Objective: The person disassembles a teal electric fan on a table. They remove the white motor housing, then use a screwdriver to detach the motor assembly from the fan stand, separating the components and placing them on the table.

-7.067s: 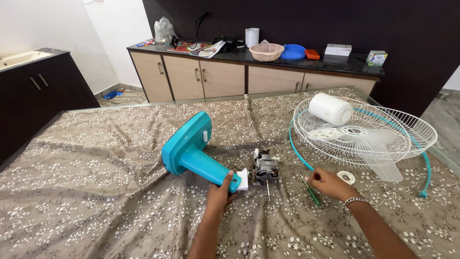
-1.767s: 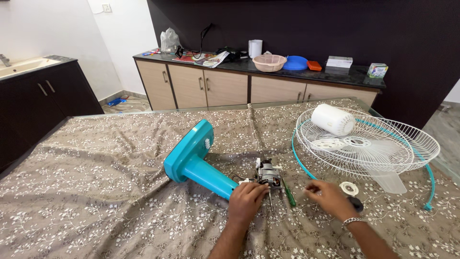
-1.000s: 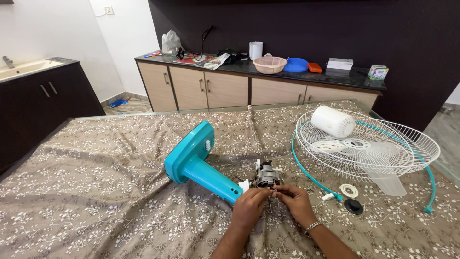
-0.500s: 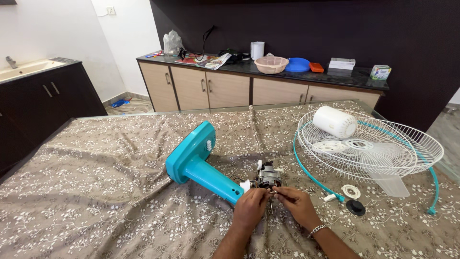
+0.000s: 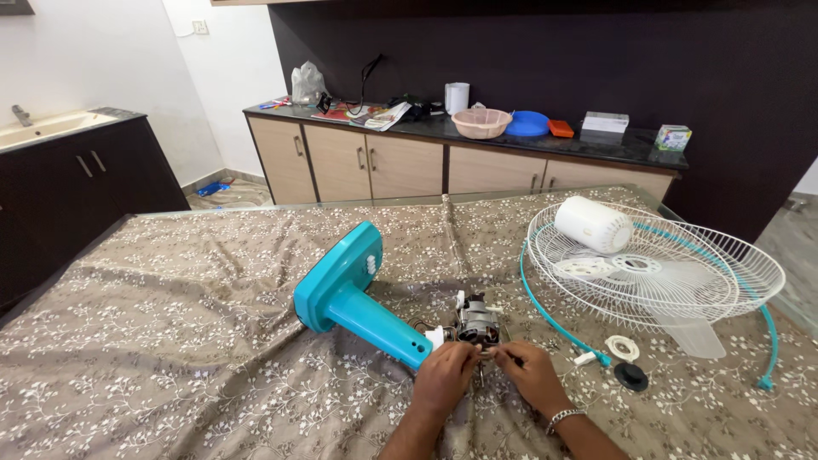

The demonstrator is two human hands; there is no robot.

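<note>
A floral brown cloth [image 5: 170,324] covered the table. The white wire fan guard [image 5: 673,273] lay to the right, and the teal fan stand [image 5: 349,294] lay tipped at centre. The bare fan motor [image 5: 477,324] sat at the stand's neck. The left hand [image 5: 445,379] and right hand [image 5: 532,375] were both closed, pinching at the motor's near end.

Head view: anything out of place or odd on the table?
The teal fan stand lies on its side, its bare metal motor exposed at the neck. The white motor cover sits loose in the white wire guard.
</note>
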